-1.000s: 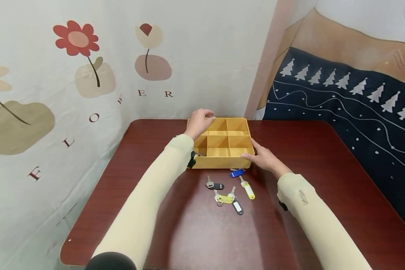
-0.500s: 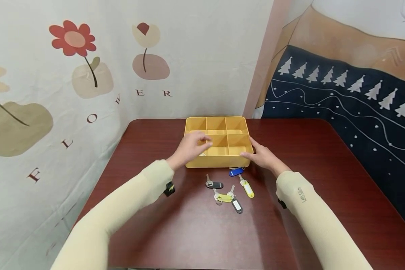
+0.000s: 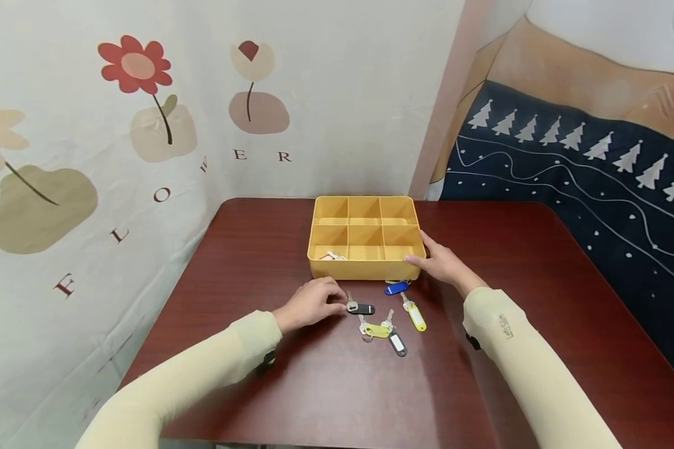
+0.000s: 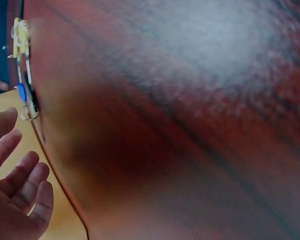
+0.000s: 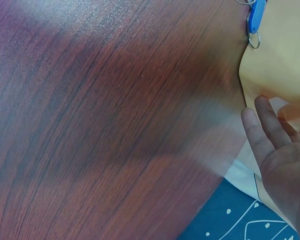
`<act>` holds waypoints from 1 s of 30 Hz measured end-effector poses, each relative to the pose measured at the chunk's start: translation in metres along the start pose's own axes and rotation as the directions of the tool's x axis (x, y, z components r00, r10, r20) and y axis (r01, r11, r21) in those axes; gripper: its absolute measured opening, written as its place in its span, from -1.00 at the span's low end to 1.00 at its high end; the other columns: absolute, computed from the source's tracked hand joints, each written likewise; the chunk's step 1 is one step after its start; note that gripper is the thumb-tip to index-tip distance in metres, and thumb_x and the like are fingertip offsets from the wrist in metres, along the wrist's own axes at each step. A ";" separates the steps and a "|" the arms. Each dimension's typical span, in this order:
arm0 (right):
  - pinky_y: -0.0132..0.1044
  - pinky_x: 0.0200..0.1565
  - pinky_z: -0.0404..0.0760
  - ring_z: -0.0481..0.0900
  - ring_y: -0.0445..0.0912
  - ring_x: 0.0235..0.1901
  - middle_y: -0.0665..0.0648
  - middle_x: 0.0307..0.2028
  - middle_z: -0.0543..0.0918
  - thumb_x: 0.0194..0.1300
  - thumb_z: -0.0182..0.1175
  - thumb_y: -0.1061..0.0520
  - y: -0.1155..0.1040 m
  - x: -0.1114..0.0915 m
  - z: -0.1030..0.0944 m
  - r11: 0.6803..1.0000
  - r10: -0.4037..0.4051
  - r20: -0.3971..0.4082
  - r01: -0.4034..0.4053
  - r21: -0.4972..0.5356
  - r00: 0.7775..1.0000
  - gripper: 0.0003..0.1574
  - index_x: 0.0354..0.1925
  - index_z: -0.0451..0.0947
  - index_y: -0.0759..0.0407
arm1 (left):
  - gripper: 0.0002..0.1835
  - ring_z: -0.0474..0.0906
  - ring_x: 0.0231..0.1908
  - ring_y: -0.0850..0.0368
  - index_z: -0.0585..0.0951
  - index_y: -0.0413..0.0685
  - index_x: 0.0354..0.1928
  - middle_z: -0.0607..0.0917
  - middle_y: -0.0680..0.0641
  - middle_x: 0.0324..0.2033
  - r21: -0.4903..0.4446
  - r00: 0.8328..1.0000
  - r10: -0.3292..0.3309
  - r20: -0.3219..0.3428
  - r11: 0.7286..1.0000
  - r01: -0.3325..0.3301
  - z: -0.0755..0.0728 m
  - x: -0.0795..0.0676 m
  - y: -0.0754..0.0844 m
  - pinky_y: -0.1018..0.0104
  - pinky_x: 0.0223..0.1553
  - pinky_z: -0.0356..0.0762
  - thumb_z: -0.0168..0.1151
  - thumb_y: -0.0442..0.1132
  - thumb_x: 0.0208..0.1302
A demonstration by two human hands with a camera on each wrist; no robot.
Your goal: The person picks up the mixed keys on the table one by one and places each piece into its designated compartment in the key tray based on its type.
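Observation:
A yellow compartment box (image 3: pixel 365 270) stands at the back of the table, with a white-tagged key (image 3: pixel 334 255) in its front left compartment. My right hand (image 3: pixel 440 262) holds the box's front right corner, thumb over the front rim and fingers along the right side. In front of the box my left hand (image 3: pixel 313 302) is low over the table, fingertips right at a key with a black tag (image 3: pixel 362 309). In the left wrist view its fingers are loosely bent and spread. Nearby lie keys with a blue tag (image 3: pixel 396 288), a yellow tag (image 3: pixel 417 317), a yellow-green tag (image 3: pixel 377 331) and a grey tag (image 3: pixel 397 343).
The dark red wooden table (image 3: pixel 348 393) runs back to a cloth wall printed with flowers (image 3: pixel 137 64). A dark blue cloth with white trees (image 3: pixel 573 136) hangs along the right side.
My left hand has come down from over the box's left side to the table beside the black-tagged key. The front left compartment is now uncovered. My right hand stays at the box corner.

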State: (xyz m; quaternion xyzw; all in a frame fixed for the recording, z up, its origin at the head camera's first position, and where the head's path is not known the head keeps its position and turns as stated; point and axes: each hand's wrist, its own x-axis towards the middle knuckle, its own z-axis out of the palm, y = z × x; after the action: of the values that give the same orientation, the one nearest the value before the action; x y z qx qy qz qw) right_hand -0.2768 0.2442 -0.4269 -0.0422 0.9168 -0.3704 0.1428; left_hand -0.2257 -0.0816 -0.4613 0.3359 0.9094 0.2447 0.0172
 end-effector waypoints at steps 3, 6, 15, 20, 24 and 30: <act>0.29 0.34 0.06 0.04 0.28 0.45 0.31 0.52 0.01 0.20 0.11 -0.54 0.002 -0.001 0.001 1.000 -0.001 -0.004 0.001 0.001 1.000 0.34 0.60 -0.31 -0.04 | -0.88 0.58 -0.16 0.16 0.77 0.07 -0.25 0.66 0.12 -0.25 0.013 1.000 0.023 0.017 1.000 -0.023 0.006 0.000 0.000 0.18 -0.12 0.52 0.44 -0.13 0.19; 0.30 0.35 0.05 0.03 0.28 0.45 0.32 0.52 0.00 0.21 0.11 -0.53 0.002 -0.002 0.002 1.000 -0.004 -0.007 0.004 0.003 1.000 0.33 0.60 -0.31 -0.03 | -0.90 0.58 -0.14 0.13 0.77 0.04 -0.26 0.67 0.10 -0.24 0.040 0.999 0.051 0.014 0.998 -0.051 0.011 0.000 0.002 0.17 -0.09 0.52 0.44 -0.16 0.19; 0.28 0.35 0.05 0.02 0.27 0.46 0.31 0.52 -0.01 0.31 0.15 -0.41 0.003 -0.002 0.004 1.000 0.005 -0.001 -0.005 0.010 1.000 0.25 0.60 -0.32 -0.03 | -0.95 0.58 -0.20 0.15 0.76 0.02 -0.30 0.64 0.09 -0.30 0.059 0.992 0.099 -0.078 0.994 -0.095 0.004 0.006 0.011 0.22 -0.12 0.54 0.36 -0.21 0.27; 0.29 0.35 0.04 0.01 0.28 0.46 0.32 0.53 -0.02 0.36 0.14 -0.35 0.003 -0.002 0.003 1.000 0.006 0.000 -0.006 0.003 1.000 0.20 0.60 -0.33 -0.03 | -0.94 0.59 -0.21 0.14 0.75 -0.05 -0.30 0.67 0.06 -0.29 -0.029 0.977 0.104 -0.186 0.993 -0.112 -0.020 0.025 0.020 0.21 -0.10 0.54 0.36 -0.24 0.28; 0.28 0.36 0.04 0.00 0.27 0.47 0.31 0.53 -0.02 0.33 0.14 -0.39 0.002 -0.002 0.002 1.000 0.000 -0.002 0.000 0.005 1.000 0.23 0.60 -0.32 -0.02 | -0.94 0.61 -0.20 0.04 0.74 -0.11 -0.30 0.67 -0.01 -0.28 -0.092 0.959 0.097 -0.265 0.988 -0.126 -0.042 0.046 0.024 0.17 -0.08 0.52 0.36 -0.27 0.27; 0.27 0.36 0.04 0.01 0.25 0.47 0.29 0.53 0.00 0.25 0.14 -0.48 0.001 0.000 0.001 1.000 -0.002 -0.009 0.002 0.010 1.000 0.30 0.60 -0.32 -0.03 | -0.88 0.57 -0.19 0.01 0.75 -0.10 -0.27 0.66 -0.02 -0.25 -0.126 0.949 -0.002 -0.316 0.991 -0.040 -0.066 0.082 0.027 0.16 -0.13 0.48 0.34 -0.21 0.31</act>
State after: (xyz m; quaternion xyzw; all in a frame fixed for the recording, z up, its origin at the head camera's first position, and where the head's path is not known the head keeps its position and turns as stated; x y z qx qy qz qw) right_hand -0.2765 0.2443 -0.4279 -0.0407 0.9156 -0.3753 0.1388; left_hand -0.2864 -0.0417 -0.3802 0.2993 0.8792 0.3544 -0.1087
